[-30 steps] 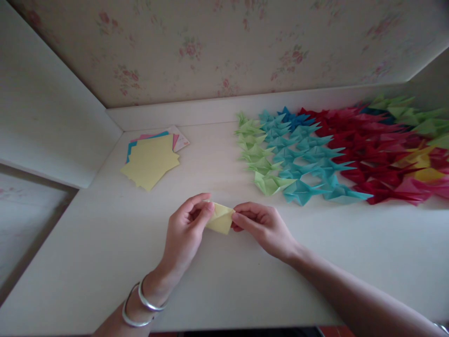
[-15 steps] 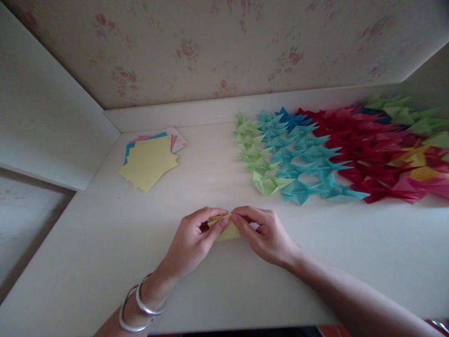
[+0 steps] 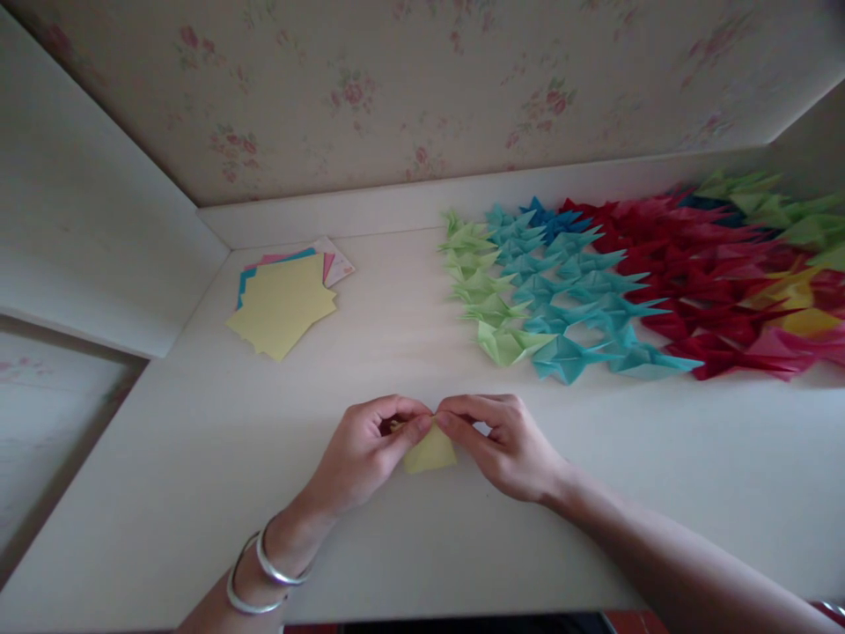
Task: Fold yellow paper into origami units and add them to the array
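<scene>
A small folded piece of yellow paper (image 3: 430, 452) hangs between my two hands, low over the white table. My left hand (image 3: 373, 445) pinches its upper edge between thumb and fingers from the left. From the right, my right hand (image 3: 495, 443) pinches the same edge, its fingertips almost meeting those of the left. The fingers hide the top folds of the paper. Beyond the hands, a light green folded paper crane (image 3: 508, 343) is the nearest of the finished-looking paper shapes.
On the left lies a stack of yellow paper sheets (image 3: 281, 304), with blue and pink sheets beneath. Rows of folded paper cranes in turquoise (image 3: 564, 357), red (image 3: 716, 304) and other colours fill the right back of the white table (image 3: 165, 475). A flowered wall (image 3: 396, 106) rises behind.
My hands and the yellow paper have moved slightly toward me. More of the paper's lower face now shows beneath the fingers. Both hands keep their pinch.
</scene>
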The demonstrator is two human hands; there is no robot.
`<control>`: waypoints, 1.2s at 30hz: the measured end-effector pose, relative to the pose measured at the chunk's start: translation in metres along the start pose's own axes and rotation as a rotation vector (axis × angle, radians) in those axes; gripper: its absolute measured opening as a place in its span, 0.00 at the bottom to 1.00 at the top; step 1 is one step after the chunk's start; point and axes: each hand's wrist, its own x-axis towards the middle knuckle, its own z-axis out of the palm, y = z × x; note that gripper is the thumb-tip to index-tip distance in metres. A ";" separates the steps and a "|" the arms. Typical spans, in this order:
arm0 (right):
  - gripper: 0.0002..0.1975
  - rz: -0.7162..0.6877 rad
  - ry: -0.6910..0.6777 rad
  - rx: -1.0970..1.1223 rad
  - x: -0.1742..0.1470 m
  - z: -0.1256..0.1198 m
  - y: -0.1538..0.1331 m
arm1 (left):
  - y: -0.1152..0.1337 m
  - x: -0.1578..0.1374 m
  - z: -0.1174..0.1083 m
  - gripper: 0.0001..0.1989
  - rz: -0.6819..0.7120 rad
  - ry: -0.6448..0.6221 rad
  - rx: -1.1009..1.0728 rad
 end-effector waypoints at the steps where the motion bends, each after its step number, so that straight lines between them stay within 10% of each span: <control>1: 0.11 0.008 -0.010 0.010 0.000 0.000 0.000 | 0.001 0.000 0.000 0.11 0.005 0.000 0.005; 20: 0.10 0.378 0.276 0.478 0.012 0.003 0.002 | 0.002 -0.001 0.009 0.19 -0.117 0.126 -0.474; 36: 0.07 0.440 0.148 0.670 0.011 0.002 0.003 | -0.003 0.001 0.004 0.08 -0.224 0.187 -0.379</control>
